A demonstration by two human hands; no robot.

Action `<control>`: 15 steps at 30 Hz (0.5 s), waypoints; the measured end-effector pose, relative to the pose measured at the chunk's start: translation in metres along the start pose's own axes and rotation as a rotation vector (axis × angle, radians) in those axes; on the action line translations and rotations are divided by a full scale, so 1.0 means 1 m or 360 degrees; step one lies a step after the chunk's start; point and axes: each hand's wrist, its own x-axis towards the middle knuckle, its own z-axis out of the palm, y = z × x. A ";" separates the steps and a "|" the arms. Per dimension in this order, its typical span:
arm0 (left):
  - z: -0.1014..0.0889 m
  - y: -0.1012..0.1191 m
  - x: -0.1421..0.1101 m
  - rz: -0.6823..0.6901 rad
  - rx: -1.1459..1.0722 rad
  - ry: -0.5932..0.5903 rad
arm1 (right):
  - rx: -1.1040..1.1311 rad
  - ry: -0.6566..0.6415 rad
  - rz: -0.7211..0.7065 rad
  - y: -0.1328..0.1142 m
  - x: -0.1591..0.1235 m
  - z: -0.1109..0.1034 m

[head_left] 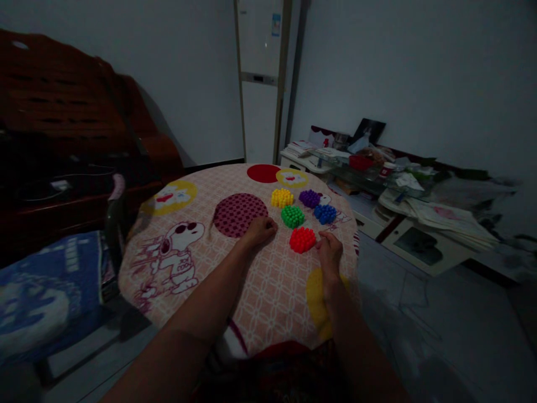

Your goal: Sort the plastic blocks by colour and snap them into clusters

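Center right of frame: red cluster [302, 240] on the tablecloth [268, 302], nearest the person; green cluster [292, 216] just beyond. Left hand [260, 229]: curled, left of both; pinch cannot be confirmed. Right hand [330, 246]: loosely bent, beside red; fingertip closure unclear. Step judged: positioning. Grasping red requires closer right-hand fingertips.

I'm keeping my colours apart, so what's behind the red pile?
Just behind the red pile is the green pile, with the yellow pile and purple pile farther back and the blue pile behind to the right. The cloth beneath them is hidden.
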 end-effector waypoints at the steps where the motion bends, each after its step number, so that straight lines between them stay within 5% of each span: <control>1: 0.000 0.000 0.001 0.0002 0.0018 0.0021 | 0.0012 -0.0001 0.0021 -0.002 -0.001 0.000; 15: 0.014 -0.001 -0.001 -0.0035 0.0003 0.0267 | 0.0030 -0.0046 0.0074 -0.001 -0.004 -0.001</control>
